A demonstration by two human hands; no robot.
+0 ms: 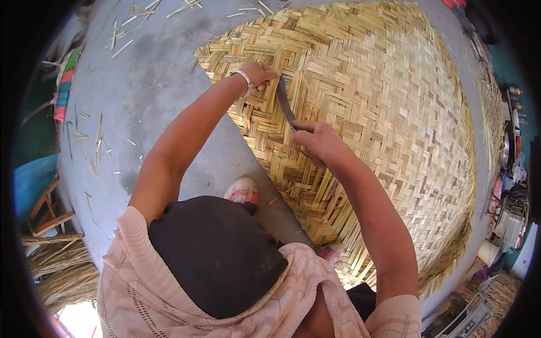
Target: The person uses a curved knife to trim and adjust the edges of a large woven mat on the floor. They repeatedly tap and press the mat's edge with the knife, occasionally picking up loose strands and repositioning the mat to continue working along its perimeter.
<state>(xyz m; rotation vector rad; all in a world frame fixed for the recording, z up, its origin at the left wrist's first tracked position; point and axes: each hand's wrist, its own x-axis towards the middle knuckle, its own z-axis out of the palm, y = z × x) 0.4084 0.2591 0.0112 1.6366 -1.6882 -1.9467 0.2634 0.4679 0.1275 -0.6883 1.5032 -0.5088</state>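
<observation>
A large woven mat (383, 124) of pale yellow-green flat strips lies on the floor, its left edge beneath my hands. My right hand (320, 143) is wrapped round the lower end of a dark, slightly curved knife (285, 100). The blade points up and away, its tip close to my left fingers. My left hand (261, 76), with a pale bangle (246, 83) at the wrist, is closed in a pinch on a strip (279, 56) at the mat's surface. The exact grip of the fingertips is too small to make out.
Cut strip scraps (122, 48) lie scattered over the grey floor (152, 96). A shod foot (243, 190) rests beside the mat's left edge. Bundled stalks (62, 270) and a wooden frame (48, 217) are at the lower left. Household items line the right side.
</observation>
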